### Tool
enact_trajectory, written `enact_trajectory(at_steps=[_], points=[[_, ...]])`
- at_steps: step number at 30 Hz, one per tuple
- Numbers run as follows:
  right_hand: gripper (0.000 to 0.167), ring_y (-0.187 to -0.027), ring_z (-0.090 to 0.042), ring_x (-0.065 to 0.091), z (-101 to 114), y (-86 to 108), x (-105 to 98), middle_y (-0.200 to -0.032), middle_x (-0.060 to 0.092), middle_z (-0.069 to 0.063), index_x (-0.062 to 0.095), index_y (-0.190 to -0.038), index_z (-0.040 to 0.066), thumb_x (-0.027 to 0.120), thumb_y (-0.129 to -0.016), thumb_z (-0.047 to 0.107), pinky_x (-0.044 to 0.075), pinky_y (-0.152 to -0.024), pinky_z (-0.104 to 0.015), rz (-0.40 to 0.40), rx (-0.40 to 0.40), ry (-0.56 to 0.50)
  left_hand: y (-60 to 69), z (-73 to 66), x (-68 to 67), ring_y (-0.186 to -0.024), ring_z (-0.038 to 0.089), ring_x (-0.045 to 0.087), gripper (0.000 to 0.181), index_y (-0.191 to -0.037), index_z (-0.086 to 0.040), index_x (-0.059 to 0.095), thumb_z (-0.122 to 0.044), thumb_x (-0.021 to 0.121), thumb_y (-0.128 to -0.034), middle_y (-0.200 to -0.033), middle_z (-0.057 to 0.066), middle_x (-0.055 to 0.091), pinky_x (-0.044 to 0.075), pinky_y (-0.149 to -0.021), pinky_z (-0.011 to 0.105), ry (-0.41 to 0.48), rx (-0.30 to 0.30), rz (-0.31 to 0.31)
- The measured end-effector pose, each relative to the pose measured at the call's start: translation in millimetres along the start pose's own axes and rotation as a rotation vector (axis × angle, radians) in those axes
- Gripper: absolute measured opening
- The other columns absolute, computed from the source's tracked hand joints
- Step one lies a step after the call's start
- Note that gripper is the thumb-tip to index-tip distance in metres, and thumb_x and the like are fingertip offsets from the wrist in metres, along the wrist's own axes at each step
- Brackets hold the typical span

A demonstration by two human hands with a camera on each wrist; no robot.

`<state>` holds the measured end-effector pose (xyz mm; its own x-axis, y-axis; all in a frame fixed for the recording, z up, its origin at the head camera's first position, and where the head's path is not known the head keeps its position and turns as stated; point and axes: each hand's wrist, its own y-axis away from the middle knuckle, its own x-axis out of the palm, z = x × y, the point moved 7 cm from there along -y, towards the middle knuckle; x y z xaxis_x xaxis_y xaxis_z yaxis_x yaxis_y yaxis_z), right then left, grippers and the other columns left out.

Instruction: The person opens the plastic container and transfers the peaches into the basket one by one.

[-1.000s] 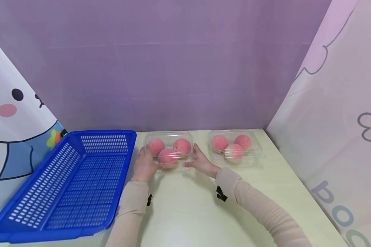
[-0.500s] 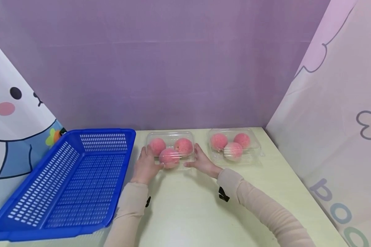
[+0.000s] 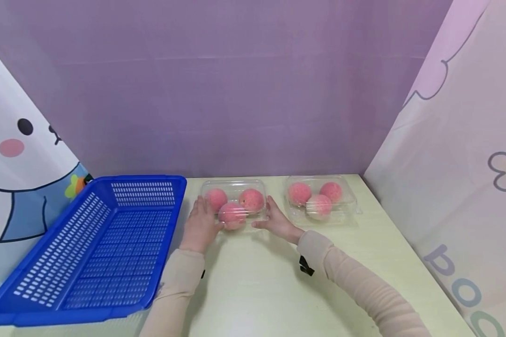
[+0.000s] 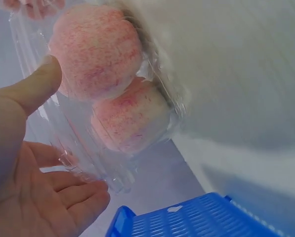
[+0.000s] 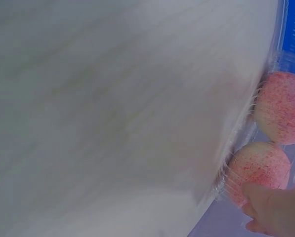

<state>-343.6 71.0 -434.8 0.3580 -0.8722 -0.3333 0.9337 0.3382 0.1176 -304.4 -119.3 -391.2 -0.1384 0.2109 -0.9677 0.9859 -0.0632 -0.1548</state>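
In the head view, a clear plastic clamshell box [image 3: 235, 185] with three pink peaches [image 3: 233, 216] sits on the table between both hands. My left hand [image 3: 200, 225] lies along its left side, fingers nearly straight and thumb by the front corner. In the left wrist view, the fingertips touch the box's edge and the thumb is by a peach [image 4: 95, 52]. My right hand [image 3: 278, 222] is at the box's right front corner, thumb and fingers spread around it. The right wrist view shows that thumb beside a peach [image 5: 261, 170]; its other fingers are mostly hidden.
A second clear box [image 3: 341, 216] with three peaches stands to the right. The large blue plastic basket [image 3: 122, 248] with perforated walls is on the left. A purple backdrop [image 3: 253, 93] borders the pale table [image 3: 253, 290] at the back; printed cloths hang at both sides.
The box between my hands has slid slightly to the right. My left hand's fingers have straightened along its side, while the right hand keeps nearly the same pose.
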Motion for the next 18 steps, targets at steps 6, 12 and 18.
enact_trajectory(at_steps=[6, 12, 18], points=[[0.099, -0.139, -0.035, 0.01, 0, 1.3, 1, -0.153, -0.001, -0.017, -0.013, -0.145, 0.008, 0.064, -0.084, 0.013, 0.017, -0.112, -0.046, 0.021, -0.002, 0.005, 3.1, -10.0, -0.1, -0.125, 0.044, 0.039, 0.071, -0.128, 0.016, 0.04, -0.039, 0.059, -0.086, -0.133, 0.034, 0.04, 0.038, -0.102, 0.045, -0.287, 0.116, -0.094], [0.096, -0.139, -0.036, 0.008, -2, 0.8, 2, -0.153, -0.003, -0.017, -0.014, -0.145, 0.006, 0.062, -0.086, 0.013, 0.014, -0.113, -0.045, 0.023, -0.006, 0.005, 4.1, -14.2, -0.8, -0.124, 0.043, 0.041, 0.064, -0.128, 0.013, 0.043, -0.035, 0.056, -0.0883, -0.132, 0.032, 0.042, 0.041, -0.099, 0.044, -0.329, 0.113, -0.121], [0.097, -0.139, -0.036, 0.006, 0, 1.9, 2, -0.153, -0.005, -0.018, -0.015, -0.144, 0.005, 0.062, -0.086, 0.013, 0.013, -0.113, -0.045, 0.049, 0.01, 0.0, 5.7, -21.8, -4.0, -0.118, 0.042, 0.048, 0.037, -0.124, 0.01, 0.048, -0.012, 0.042, -0.0944, -0.127, 0.032, 0.048, 0.046, -0.095, 0.042, -0.401, 0.14, -0.173]])
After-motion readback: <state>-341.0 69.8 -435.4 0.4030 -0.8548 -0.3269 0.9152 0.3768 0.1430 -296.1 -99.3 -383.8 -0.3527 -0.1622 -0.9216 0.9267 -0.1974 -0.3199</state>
